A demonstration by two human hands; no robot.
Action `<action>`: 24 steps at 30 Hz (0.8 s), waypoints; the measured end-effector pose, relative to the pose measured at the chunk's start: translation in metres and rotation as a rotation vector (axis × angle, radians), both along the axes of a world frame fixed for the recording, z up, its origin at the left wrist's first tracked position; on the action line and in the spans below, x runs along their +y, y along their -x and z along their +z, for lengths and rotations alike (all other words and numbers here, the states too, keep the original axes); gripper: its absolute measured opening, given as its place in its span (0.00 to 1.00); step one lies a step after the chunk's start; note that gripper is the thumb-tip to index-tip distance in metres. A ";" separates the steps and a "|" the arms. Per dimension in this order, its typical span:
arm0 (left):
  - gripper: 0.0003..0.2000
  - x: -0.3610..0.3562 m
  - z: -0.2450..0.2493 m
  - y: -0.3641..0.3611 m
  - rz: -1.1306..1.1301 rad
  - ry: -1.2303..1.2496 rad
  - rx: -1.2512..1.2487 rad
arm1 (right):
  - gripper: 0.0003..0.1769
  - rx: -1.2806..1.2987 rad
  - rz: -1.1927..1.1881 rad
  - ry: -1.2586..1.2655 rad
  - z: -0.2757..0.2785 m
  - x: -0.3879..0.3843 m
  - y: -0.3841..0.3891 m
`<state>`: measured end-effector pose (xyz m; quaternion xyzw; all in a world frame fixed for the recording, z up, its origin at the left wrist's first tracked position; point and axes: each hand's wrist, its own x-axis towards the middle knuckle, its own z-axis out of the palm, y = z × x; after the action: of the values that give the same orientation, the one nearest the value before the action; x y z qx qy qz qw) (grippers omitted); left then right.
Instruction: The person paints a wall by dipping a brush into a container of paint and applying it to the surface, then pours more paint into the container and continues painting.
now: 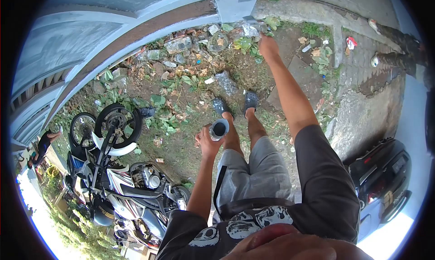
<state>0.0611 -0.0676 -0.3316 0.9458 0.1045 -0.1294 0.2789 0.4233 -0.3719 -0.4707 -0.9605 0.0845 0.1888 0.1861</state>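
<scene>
My left hand (209, 144) is wrapped round a light grey cup (219, 129) with dark contents, held in front of my shorts. My right arm reaches far out, and my right hand (268, 47) is closed near the foot of a blue-grey pillar (237, 5). A shiny, pale silvery thing (250, 29) shows just beyond its fingers, at the pillar's base. What the right fingers grip is too small to make out. Leaves and rubble lie around that spot.
Motorcycles (131, 178) stand at the left, and a dark car (383, 174) is at the right. Stones (179, 44) and litter line the wall's foot. A concrete block (225, 82) lies before my clogs (250, 100). People are visible at both far sides.
</scene>
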 end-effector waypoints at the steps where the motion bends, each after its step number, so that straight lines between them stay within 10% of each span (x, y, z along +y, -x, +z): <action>1: 0.37 -0.003 0.003 -0.001 0.010 -0.008 -0.019 | 0.27 -0.008 0.011 -0.005 0.024 0.004 -0.002; 7: 0.37 -0.025 0.004 -0.014 0.057 -0.019 -0.086 | 0.27 -0.544 -0.002 -0.081 0.129 -0.006 0.013; 13: 0.37 -0.058 -0.020 -0.020 0.051 0.011 -0.068 | 0.33 -0.866 0.012 -0.230 0.114 -0.009 0.051; 24: 0.37 -0.080 -0.007 -0.022 -0.006 0.045 -0.060 | 0.31 0.080 0.051 0.038 -0.005 -0.002 -0.015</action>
<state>0.0831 -0.1478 -0.3386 0.9431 0.0902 -0.1042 0.3025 0.4380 -0.3737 -0.4757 -0.9574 0.0712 0.2300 0.1594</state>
